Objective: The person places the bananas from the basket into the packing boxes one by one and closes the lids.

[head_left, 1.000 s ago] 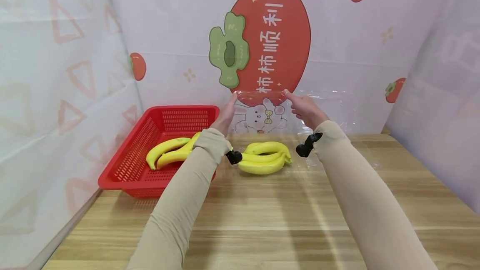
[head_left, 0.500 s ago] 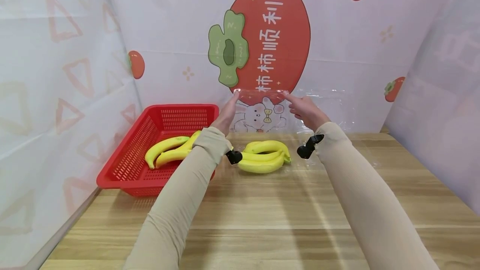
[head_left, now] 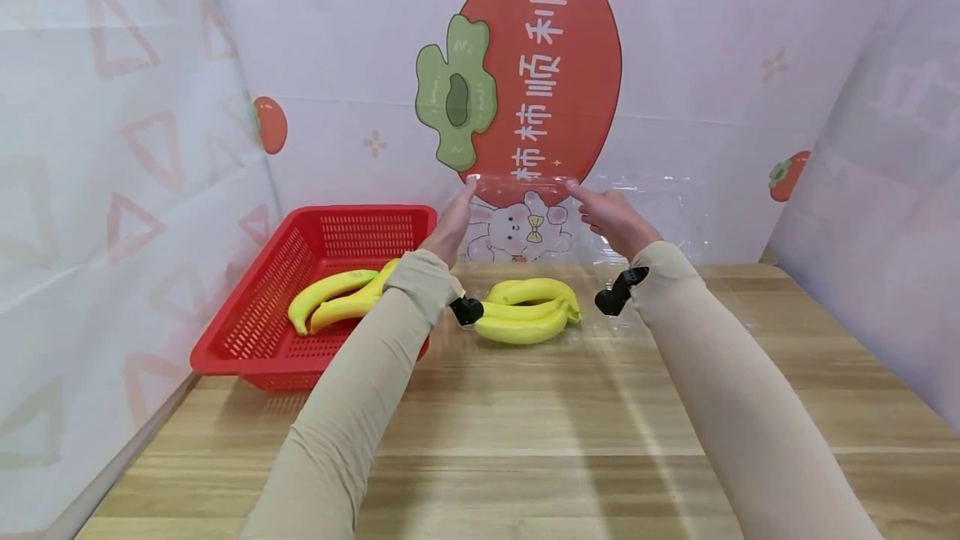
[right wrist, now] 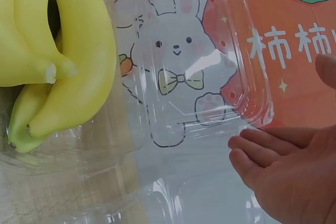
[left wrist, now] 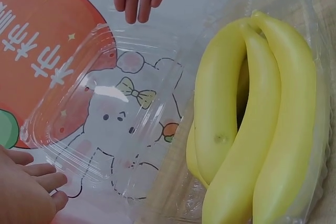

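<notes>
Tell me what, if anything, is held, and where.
Nothing is visibly gripped: the left hand and right hand have extended fingers by the clear lid; contact is unclear.

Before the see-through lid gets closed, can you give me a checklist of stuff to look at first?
1. Bananas inside the clear tray: ok, they lie in it.
2. Lid open: ok, it is raised beyond the bananas.
3. One hand at each side of the lid: ok, left hand and right hand.
4. Fingers away from the bananas: ok.
5. Red basket out of the lid's way: ok, it's off to the left.
6. Enough room under the lid: cannot tell.
</notes>
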The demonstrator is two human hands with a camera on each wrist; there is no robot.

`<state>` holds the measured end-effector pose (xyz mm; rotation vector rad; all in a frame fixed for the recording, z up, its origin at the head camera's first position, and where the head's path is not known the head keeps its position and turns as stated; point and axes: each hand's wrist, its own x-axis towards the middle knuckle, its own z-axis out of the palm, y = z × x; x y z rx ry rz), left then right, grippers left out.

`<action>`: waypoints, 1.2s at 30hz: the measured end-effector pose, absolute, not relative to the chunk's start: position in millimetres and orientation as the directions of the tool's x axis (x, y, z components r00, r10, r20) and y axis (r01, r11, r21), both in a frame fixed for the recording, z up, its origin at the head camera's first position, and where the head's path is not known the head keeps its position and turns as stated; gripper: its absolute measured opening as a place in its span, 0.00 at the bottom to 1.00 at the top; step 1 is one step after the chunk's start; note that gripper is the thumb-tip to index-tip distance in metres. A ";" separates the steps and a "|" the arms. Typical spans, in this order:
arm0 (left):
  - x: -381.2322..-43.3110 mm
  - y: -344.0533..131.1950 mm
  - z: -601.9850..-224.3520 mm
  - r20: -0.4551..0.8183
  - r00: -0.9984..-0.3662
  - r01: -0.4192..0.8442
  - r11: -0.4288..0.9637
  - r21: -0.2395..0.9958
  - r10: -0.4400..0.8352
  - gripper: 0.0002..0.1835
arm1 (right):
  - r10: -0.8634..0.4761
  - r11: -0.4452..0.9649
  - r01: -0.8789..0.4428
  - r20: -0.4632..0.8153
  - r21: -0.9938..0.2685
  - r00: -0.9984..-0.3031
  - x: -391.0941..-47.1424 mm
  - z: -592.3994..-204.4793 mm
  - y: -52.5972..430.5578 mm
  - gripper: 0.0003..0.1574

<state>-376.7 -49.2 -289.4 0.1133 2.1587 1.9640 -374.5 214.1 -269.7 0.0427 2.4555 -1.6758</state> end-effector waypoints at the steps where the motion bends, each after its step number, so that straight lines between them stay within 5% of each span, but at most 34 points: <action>1: -376.9 -49.2 -289.2 -0.109 -0.973 -0.090 0.102 0.991 0.206 0.39 | -0.063 0.371 0.123 -0.157 -0.920 -0.986 -374.4 -269.7 214.6 0.60; 25: -373.8 -46.9 -289.8 -0.072 -0.983 -0.052 0.121 0.991 0.170 0.39 | -0.056 0.322 0.136 -0.162 -0.937 -0.985 -370.9 -272.7 219.2 0.66; 36: -365.4 -50.9 -286.2 -0.046 -0.983 -0.017 0.156 0.988 0.179 0.40 | -0.093 0.261 0.103 -0.131 -0.960 -0.987 -362.7 -269.2 226.2 0.56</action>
